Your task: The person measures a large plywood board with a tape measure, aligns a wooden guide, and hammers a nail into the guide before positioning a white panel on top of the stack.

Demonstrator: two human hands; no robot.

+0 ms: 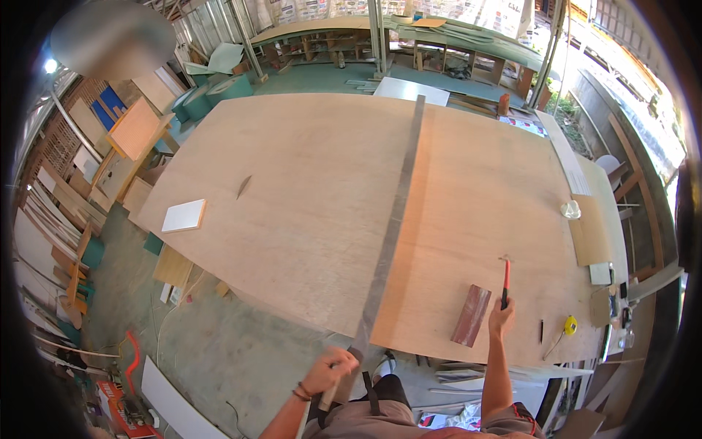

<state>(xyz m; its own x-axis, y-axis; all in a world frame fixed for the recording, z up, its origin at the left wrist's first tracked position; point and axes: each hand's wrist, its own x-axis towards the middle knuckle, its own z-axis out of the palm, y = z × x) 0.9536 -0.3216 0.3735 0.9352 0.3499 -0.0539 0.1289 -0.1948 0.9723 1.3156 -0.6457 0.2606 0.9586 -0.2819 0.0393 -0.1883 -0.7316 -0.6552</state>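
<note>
One long grey metal straightedge (395, 212) lies flat along a large plywood sheet (307, 197) that serves as the surface, running from its far edge to its near edge. The left hand (330, 368) is closed around the straightedge's near end, just past the sheet's near edge. The right hand (502, 316) is clamped on one red-handled tool (505, 282), which stands upright on the sheet to the right of the straightedge.

One dark red rectangular block (471, 314) lies just left of the right hand, between it and the straightedge. One yellow tape measure (570, 325) and one thin dark pencil-like stick (542, 331) lie near the sheet's right near corner. One small white bundle (570, 210) rests by the right edge, with one flat tan board (589, 232) beside it. One white rectangular tile (183, 216) sits on the left edge of the sheet. One thin dark sliver (243, 186) lies on the sheet, well left of the straightedge.

Beyond the far edge lies one pale rectangular panel (411, 90).
</note>
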